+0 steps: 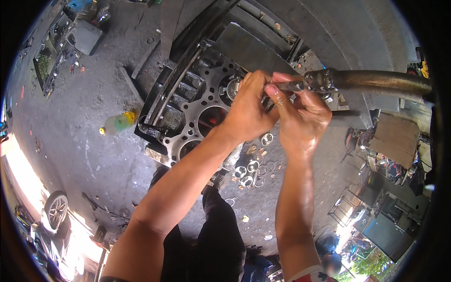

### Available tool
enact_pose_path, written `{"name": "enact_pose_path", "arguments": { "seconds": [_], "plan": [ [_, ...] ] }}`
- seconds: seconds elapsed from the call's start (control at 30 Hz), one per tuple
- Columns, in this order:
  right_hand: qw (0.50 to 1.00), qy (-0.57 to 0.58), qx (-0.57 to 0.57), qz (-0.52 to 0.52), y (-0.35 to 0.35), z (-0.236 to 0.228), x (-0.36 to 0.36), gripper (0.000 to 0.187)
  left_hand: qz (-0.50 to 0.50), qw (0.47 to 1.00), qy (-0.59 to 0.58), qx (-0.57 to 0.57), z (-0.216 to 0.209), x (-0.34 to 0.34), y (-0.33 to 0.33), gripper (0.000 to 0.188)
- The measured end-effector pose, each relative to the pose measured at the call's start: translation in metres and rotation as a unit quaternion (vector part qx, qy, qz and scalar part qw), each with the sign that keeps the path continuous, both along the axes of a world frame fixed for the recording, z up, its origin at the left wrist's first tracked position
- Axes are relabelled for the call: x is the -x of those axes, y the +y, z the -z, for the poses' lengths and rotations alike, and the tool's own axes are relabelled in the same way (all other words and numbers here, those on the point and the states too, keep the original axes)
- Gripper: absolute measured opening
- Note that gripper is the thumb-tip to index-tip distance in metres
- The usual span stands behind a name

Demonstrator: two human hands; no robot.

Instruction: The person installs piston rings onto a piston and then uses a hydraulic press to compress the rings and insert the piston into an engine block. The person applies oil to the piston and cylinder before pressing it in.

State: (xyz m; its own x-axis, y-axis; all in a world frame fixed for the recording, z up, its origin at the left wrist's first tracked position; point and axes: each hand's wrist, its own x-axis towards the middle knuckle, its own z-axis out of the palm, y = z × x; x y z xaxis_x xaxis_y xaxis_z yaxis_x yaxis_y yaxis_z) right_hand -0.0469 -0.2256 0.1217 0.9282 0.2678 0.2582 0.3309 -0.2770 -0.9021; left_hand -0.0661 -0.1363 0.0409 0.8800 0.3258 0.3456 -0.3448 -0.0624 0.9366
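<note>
Above the engine block (189, 105) my two hands meet. My left hand (253, 103) is closed at the block's right side, its fingers curled round something I cannot make out. Close against it, my right hand (303, 110) is closed with the thumb pressed on a short dark metal piece (291, 86). That piece lies in line with a thick metal tube (376, 81) at the right; whether they are joined is unclear. Beside my left fingers a shiny round piston-like part (233, 88) sits at a bore. An open cylinder bore (211, 118) shows below my left wrist.
Several metal rings and round parts (253, 166) lie on the floor between my forearms. A plastic bottle with yellow-green liquid (120, 122) lies left of the block. A wheel (56, 211) is at the lower left, a cardboard sheet (394, 138) at the right, and a person (331, 263) at the lower right.
</note>
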Motion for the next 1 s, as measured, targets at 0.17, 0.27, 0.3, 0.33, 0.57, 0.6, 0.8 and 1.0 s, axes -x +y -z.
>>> {"name": "enact_pose_path", "arguments": {
  "seconds": [0.17, 0.27, 0.3, 0.33, 0.57, 0.6, 0.8, 1.0],
  "plan": [
    [0.994, -0.084, 0.043, -0.048, -0.004, -0.015, -0.016, 0.022, 0.04, 0.996, 0.009, -0.074, -0.01, -0.007, 0.015, 0.049],
    [0.902, -0.352, 0.224, -0.108, -0.01, -0.015, -0.023, 0.022, 0.042, 0.998, -0.037, -0.024, -0.013, -0.01, 0.016, 0.034],
    [0.934, -0.292, 0.173, -0.112, -0.01, -0.013, -0.023, 0.021, 0.05, 0.998, -0.017, -0.032, -0.014, -0.011, 0.017, 0.032],
    [0.983, -0.142, 0.049, -0.108, -0.011, -0.013, -0.022, 0.025, 0.056, 0.998, -0.013, -0.035, -0.016, -0.01, 0.016, 0.031],
    [0.97, -0.05, -0.209, -0.11, -0.023, -0.031, -0.024, 0.037, 0.091, 0.989, 0.081, -0.081, -0.036, -0.005, 0.026, 0.032],
    [0.977, -0.031, -0.174, -0.124, -0.03, -0.036, -0.024, 0.036, 0.092, 0.989, 0.083, -0.086, -0.038, -0.006, 0.028, 0.033],
    [0.988, -0.041, -0.022, -0.147, -0.05, -0.05, -0.031, 0.028, 0.139, 0.981, 0.112, -0.075, -0.037, -0.006, 0.034, 0.032],
    [0.984, -0.031, 0.063, -0.164, -0.05, -0.055, -0.031, 0.025, 0.124, 0.982, 0.098, -0.104, -0.033, -0.007, 0.034, 0.032]
  ]
}}
